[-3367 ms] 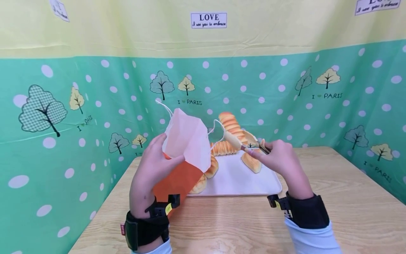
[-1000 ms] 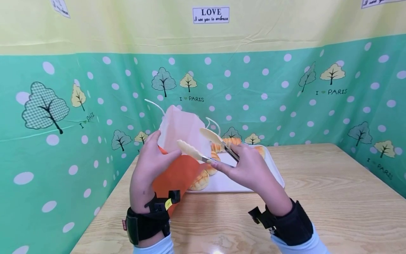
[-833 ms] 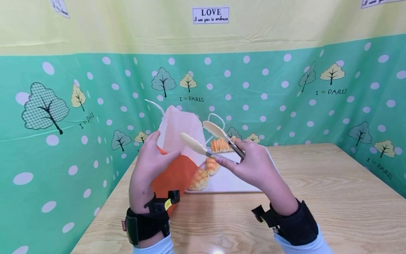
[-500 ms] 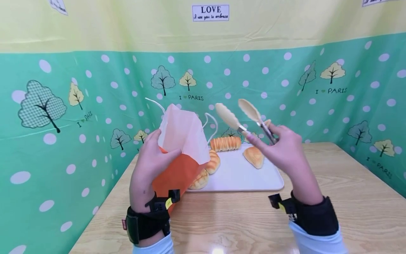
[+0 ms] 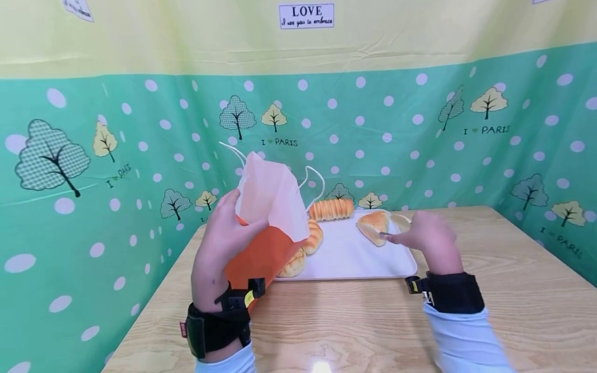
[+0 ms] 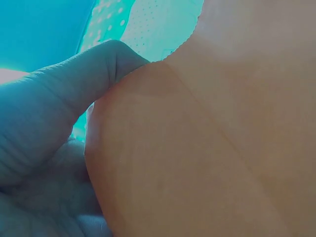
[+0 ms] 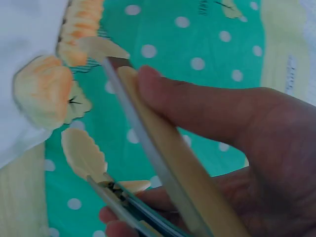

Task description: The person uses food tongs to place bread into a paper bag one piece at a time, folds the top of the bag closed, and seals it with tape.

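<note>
My left hand grips the rim of an orange paper bag, thumb along its edge. The bag leans with its pale mouth facing up and its white cord handles loose. Its inside bottom is hidden. My right hand holds food tongs with metal arms and cream tips. Those tips are spread around a triangular bread on the tray's right side, one tip overlapping its near face, the other to its right. In the right wrist view, thumb and fingers lie on opposite arms of the tongs.
A white tray lies on the wooden table. On it are a ridged roll at the back and two breads, an oval one and a round one, partly behind the bag. A patterned cloth hangs behind and beside the table.
A ridged roll held up in the tongs 3.4 s ago is out of sight. The spread tongs left the bag's mouth, swung right and came down at the triangular bread. My left hand stayed.
</note>
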Demonstrator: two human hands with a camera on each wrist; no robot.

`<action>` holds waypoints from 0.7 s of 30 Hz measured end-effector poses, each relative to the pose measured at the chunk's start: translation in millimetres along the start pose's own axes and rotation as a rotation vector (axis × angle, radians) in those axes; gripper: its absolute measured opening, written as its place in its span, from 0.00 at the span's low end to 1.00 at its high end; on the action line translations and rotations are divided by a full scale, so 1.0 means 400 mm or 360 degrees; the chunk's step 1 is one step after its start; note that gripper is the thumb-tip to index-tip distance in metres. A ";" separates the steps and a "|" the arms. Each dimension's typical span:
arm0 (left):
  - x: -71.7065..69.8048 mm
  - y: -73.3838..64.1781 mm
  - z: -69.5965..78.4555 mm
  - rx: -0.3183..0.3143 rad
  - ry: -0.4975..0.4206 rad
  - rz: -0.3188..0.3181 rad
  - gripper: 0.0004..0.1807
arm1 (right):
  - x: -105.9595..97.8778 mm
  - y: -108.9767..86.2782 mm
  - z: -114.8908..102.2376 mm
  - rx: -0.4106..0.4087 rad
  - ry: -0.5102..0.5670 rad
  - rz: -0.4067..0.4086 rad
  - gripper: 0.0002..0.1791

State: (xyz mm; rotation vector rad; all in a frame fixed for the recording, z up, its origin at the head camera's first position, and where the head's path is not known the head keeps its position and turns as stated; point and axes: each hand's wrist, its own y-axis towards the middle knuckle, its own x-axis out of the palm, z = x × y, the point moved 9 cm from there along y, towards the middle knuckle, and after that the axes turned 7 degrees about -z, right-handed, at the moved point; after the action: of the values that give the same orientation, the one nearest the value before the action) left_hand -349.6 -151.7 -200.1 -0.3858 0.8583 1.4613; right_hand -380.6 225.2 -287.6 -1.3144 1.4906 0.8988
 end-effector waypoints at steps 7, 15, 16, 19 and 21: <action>0.003 0.001 0.004 0.0021 0.0001 -0.0014 0.45 | 0.052 0.035 0.023 0.0106 -0.0026 -0.0091 0.33; 0.009 -0.001 0.001 0.0032 0.0016 -0.0038 0.45 | 0.056 0.038 0.023 -0.0025 -0.0071 -0.0145 0.29; 0.009 0.000 0.002 0.0033 0.0018 -0.0038 0.45 | 0.051 0.032 0.019 -0.0059 -0.0075 -0.0167 0.29; 0.010 0.000 0.003 0.0026 0.0030 -0.0041 0.45 | 0.036 0.010 0.013 -0.0134 -0.0062 -0.0239 0.28; 0.009 -0.001 0.005 0.0029 0.0034 -0.0041 0.45 | 0.027 -0.004 0.013 -0.0147 -0.0046 -0.0265 0.30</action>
State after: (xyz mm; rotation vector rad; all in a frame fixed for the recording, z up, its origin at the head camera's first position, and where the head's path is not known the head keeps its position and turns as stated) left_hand -349.2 -147.9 -201.4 -0.3980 0.8801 1.4268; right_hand -378.1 226.3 -299.4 -1.4635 1.3090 0.8830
